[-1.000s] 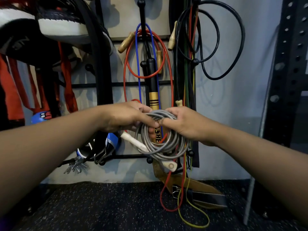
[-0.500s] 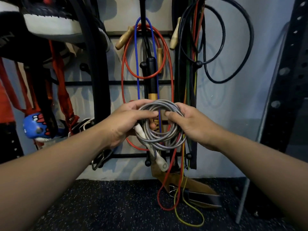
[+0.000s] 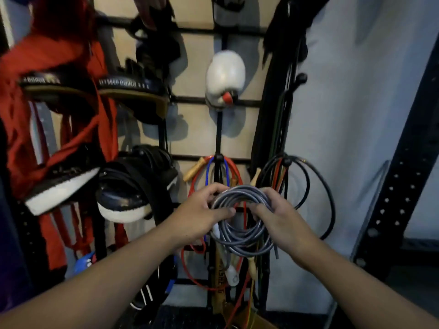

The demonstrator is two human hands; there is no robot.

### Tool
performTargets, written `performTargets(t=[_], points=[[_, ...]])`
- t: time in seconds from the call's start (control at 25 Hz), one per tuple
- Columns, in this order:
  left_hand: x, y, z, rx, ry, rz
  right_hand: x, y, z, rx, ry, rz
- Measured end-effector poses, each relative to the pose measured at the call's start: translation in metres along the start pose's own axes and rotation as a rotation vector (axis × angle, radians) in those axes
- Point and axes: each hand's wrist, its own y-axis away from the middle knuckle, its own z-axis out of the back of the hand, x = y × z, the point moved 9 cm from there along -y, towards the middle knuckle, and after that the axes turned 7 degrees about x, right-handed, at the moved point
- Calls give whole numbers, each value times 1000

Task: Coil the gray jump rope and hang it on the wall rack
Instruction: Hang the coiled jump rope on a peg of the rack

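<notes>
Gray jump rope [image 3: 242, 224], coiled: my left hand [image 3: 202, 214] and right hand [image 3: 282, 219] grip opposite sides, before wall rack [image 3: 218, 138].

View tilted up: floor gone from sight, upper rack w/ a white glove [image 3: 225, 77] and black pads [image 3: 133, 87] now showing. Both hands lifted the gray jump rope [image 3: 241, 218] coil higher against the wall rack [image 3: 217, 138], now just below the peg holding the red & blue ropes. Coil tighter, rounder; its white handle [image 3: 231, 276] now hangs straight down, not angled left.
</notes>
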Motion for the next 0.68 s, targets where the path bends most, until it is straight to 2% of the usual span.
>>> performTargets(t=[0.16,0.28,0.44,0.68], points=[[-114,3,35,-3,-41,-2,97,-13,35,4,-68,-92],[-171,-4,61,-61,-110,1,150,-23,53,-4,-100,-83],[-195,-15,70,-140,-108,1,173,-35,71,-25,-150,-72],[-193,-28,74,-247,-45,-30,164,-56,79,47,-130,-64]])
